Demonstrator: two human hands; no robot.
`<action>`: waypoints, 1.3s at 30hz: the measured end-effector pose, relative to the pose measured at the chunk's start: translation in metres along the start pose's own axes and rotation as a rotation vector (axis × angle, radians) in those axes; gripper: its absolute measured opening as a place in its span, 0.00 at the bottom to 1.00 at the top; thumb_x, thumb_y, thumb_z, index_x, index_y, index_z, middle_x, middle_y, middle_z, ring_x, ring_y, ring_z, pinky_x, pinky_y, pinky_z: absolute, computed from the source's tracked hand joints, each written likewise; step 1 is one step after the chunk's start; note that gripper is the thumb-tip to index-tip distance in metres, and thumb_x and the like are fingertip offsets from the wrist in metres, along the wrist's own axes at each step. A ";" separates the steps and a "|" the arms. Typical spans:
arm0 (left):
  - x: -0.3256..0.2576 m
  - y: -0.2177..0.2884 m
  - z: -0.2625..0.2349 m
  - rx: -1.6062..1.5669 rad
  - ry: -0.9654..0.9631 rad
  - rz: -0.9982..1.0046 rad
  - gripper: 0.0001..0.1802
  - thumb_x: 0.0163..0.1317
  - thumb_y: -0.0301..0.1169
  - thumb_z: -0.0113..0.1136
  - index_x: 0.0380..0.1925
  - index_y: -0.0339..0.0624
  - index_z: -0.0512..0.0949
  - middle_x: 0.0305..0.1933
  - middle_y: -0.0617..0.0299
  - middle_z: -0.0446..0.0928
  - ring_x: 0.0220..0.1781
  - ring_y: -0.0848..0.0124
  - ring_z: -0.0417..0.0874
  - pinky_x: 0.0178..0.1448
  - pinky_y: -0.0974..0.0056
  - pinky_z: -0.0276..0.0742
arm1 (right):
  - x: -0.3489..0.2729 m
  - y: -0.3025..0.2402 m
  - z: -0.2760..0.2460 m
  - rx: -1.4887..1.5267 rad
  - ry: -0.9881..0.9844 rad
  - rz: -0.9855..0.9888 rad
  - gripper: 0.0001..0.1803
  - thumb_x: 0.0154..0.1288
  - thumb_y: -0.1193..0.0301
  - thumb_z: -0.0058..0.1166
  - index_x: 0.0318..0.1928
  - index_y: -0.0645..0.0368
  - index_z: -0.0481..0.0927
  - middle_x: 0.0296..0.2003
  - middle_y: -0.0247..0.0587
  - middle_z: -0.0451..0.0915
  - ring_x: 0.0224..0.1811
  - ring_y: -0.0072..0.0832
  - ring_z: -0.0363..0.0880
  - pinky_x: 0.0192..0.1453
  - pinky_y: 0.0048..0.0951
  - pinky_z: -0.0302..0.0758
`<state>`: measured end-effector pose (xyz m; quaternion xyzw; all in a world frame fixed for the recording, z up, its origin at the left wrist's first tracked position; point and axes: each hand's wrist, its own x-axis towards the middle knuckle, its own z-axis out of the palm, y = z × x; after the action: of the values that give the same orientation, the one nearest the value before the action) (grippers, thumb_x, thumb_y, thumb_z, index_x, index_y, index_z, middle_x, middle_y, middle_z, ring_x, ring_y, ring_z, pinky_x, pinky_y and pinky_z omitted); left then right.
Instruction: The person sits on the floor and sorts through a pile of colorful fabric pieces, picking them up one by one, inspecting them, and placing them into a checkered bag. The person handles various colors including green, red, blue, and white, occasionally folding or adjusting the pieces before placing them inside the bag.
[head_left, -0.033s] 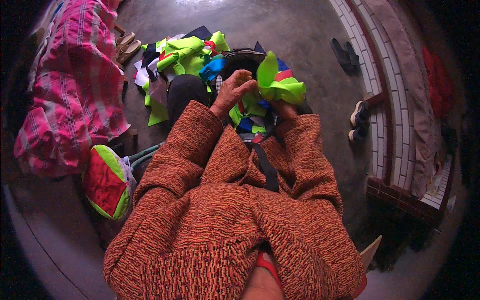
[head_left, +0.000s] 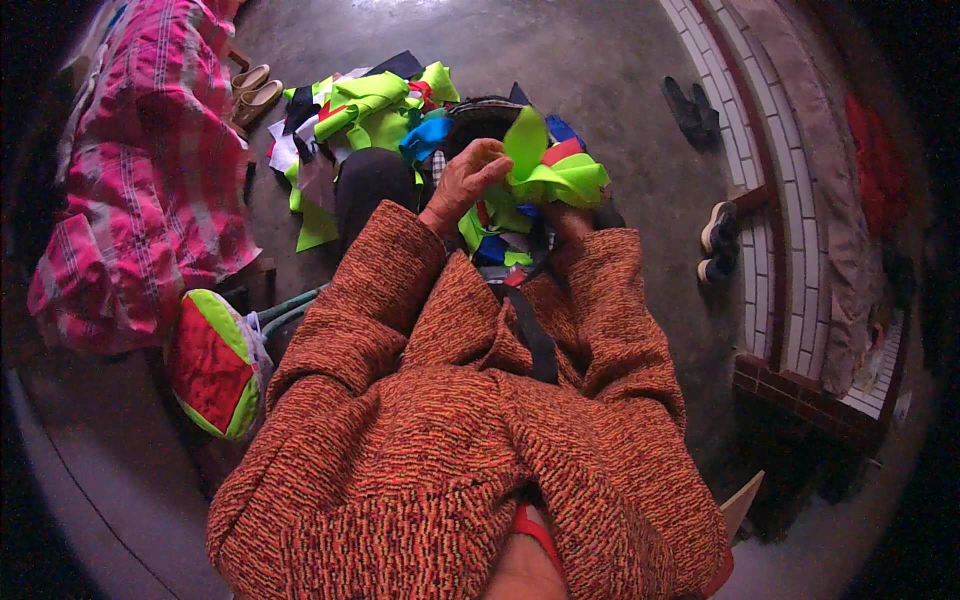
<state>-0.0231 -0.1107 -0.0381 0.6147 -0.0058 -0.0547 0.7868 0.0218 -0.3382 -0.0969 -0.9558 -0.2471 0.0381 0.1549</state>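
A bunch of lime-green cloth (head_left: 563, 186) with a red strip is held up in front of me. My right hand (head_left: 570, 219) grips it from below, its fingers mostly hidden by the folds. At the upright flap on the left side of the bunch, the thumb and fingers of my left hand (head_left: 466, 184) are drawn together at the cloth's edge. Beneath my hands lie more green, blue and red cloth scraps (head_left: 490, 246), partly covered by my sleeves. Both forearms are in an orange-and-black woven jacket (head_left: 400, 440).
Ahead on the left is a heap of cloth scraps (head_left: 372, 105) beside my dark knee (head_left: 375, 190). A dark round container (head_left: 485, 108) stands beyond my hands. Pink plaid cloth (head_left: 140, 190) hangs at left. Dark slippers (head_left: 690, 110) and shoes (head_left: 717, 240) lie near the tiled step (head_left: 795, 220).
The upright flap of the green cloth has shifted slightly left and down, up against my left fingers. More of the red strip shows. My arms are nearly unmoved.
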 end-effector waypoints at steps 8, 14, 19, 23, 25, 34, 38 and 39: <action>-0.005 -0.004 -0.001 -0.081 -0.132 -0.173 0.14 0.57 0.36 0.58 0.37 0.38 0.76 0.35 0.64 0.77 0.35 0.76 0.76 0.38 0.69 0.72 | -0.003 -0.024 -0.020 -0.039 0.298 0.002 0.18 0.54 0.73 0.56 0.47 0.56 0.70 0.42 0.37 0.73 0.44 0.28 0.72 0.48 0.30 0.69; 0.000 -0.020 -0.011 -0.175 0.143 -0.063 0.11 0.59 0.32 0.54 0.40 0.38 0.75 0.36 0.63 0.77 0.37 0.75 0.76 0.39 0.69 0.73 | -0.005 -0.047 -0.064 1.579 -0.090 0.308 0.26 0.52 0.69 0.59 0.53 0.53 0.67 0.45 0.37 0.74 0.47 0.29 0.73 0.50 0.28 0.72; -0.002 0.003 -0.008 -0.177 0.448 -0.223 0.14 0.58 0.34 0.56 0.40 0.35 0.75 0.35 0.61 0.78 0.33 0.71 0.79 0.37 0.67 0.75 | -0.016 -0.080 -0.104 1.629 -0.008 0.486 0.23 0.54 0.65 0.56 0.50 0.55 0.69 0.39 0.37 0.75 0.41 0.28 0.76 0.43 0.27 0.74; -0.001 -0.003 -0.008 -0.084 0.395 -0.142 0.12 0.58 0.31 0.55 0.37 0.34 0.76 0.34 0.59 0.78 0.30 0.71 0.80 0.32 0.65 0.76 | -0.004 -0.049 -0.085 1.558 -0.005 0.431 0.20 0.58 0.61 0.51 0.48 0.57 0.71 0.35 0.37 0.75 0.34 0.27 0.76 0.40 0.26 0.74; 0.001 -0.013 -0.009 -0.027 0.333 -0.041 0.12 0.58 0.31 0.55 0.39 0.36 0.76 0.36 0.59 0.78 0.35 0.71 0.79 0.37 0.65 0.75 | -0.003 -0.038 -0.076 1.557 0.005 0.408 0.19 0.59 0.61 0.49 0.47 0.58 0.72 0.34 0.38 0.76 0.32 0.26 0.76 0.39 0.26 0.73; 0.007 -0.033 0.006 0.201 0.210 0.082 0.22 0.54 0.33 0.61 0.47 0.39 0.68 0.45 0.58 0.74 0.45 0.68 0.77 0.47 0.65 0.73 | -0.017 0.000 -0.020 0.933 -0.216 0.202 0.17 0.59 0.66 0.50 0.48 0.59 0.72 0.37 0.35 0.76 0.38 0.22 0.73 0.44 0.23 0.70; 0.001 -0.014 0.000 0.094 0.016 0.022 0.19 0.55 0.32 0.61 0.46 0.39 0.70 0.44 0.59 0.74 0.45 0.71 0.76 0.48 0.67 0.73 | -0.012 -0.036 -0.021 0.885 -0.233 0.114 0.21 0.57 0.72 0.54 0.52 0.59 0.69 0.45 0.36 0.74 0.45 0.26 0.72 0.50 0.26 0.68; 0.002 -0.016 0.000 0.048 -0.064 -0.001 0.19 0.55 0.32 0.61 0.45 0.38 0.70 0.44 0.59 0.74 0.45 0.72 0.76 0.48 0.67 0.73 | -0.014 -0.037 -0.017 0.816 -0.214 0.064 0.22 0.57 0.73 0.54 0.53 0.59 0.69 0.46 0.36 0.73 0.47 0.28 0.71 0.51 0.27 0.68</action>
<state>-0.0223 -0.1144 -0.0537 0.6312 -0.0321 -0.0746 0.7714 -0.0048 -0.3192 -0.0688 -0.8140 -0.1969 0.2365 0.4927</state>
